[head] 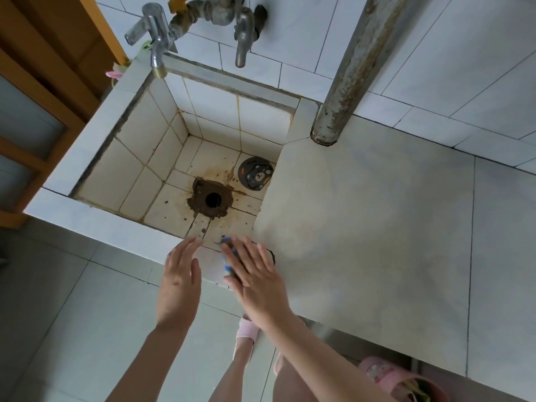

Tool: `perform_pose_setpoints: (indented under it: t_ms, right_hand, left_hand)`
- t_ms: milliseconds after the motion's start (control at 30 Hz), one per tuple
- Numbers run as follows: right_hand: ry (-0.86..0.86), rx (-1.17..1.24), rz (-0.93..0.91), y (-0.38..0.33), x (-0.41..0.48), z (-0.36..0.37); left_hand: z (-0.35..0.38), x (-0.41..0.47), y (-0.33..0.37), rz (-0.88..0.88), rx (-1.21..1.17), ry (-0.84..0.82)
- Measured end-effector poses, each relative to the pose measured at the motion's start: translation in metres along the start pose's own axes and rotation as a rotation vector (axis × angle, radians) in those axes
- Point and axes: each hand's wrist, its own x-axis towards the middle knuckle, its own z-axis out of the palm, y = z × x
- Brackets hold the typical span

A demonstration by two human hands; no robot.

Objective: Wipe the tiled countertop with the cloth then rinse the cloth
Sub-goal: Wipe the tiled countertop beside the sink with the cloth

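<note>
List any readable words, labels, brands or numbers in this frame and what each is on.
No text can be read anywhere.
Round drain cover in the sink: a cartoon bear face, no legible lettering.
Pink container under the countertop: a printed pattern, too blurred to read.
Taps: no visible markings.

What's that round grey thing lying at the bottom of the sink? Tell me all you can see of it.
The round grey disc lies flat on the tiled floor of the sink, in the back right corner close to the wall, beside the stained drain hole. It looks like a rubbery stopper or drain cover, though that is a guess. It is dark grey with a cartoon bear face and a small orange mark. Nothing touches it but the tiles.
</note>
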Motion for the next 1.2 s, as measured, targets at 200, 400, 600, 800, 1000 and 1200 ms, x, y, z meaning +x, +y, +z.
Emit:
perform_pose_setpoints:
  t_ms: [200, 400, 600, 800, 1000, 1200]
  right_hand:
    - [0.072, -0.090, 0.104, 0.070, -0.019, -0.014]
    - [0.107, -0.091, 0.354, 0.142, -0.009, -0.023]
    - [0.125, 0.019, 0.521, 0.153, 0.021, -0.032]
    - [0.079, 0.004, 0.113, 0.088, 0.038, -0.019]
    - [0.033, -0.093, -0.025, 0.113, 0.045, -0.026]
    - [0.048, -0.064, 0.222, 0.169, 0.102, -0.042]
  left_hand:
    - [0.028, -0.004, 0.027, 0.135, -0.040, -0.177]
    - [0.041, -0.002, 0.039, 0.291, 0.035, -0.229]
    - [0.041, -0.005, 0.034, 0.268, -0.004, -0.241]
    - [0.040, -0.005, 0.034, 0.256, -0.043, -0.213]
    - [0.042, -0.004, 0.037, 0.234, -0.045, -0.186]
    - [0.046, 0.004, 0.041, 0.212, -0.058, -0.167]
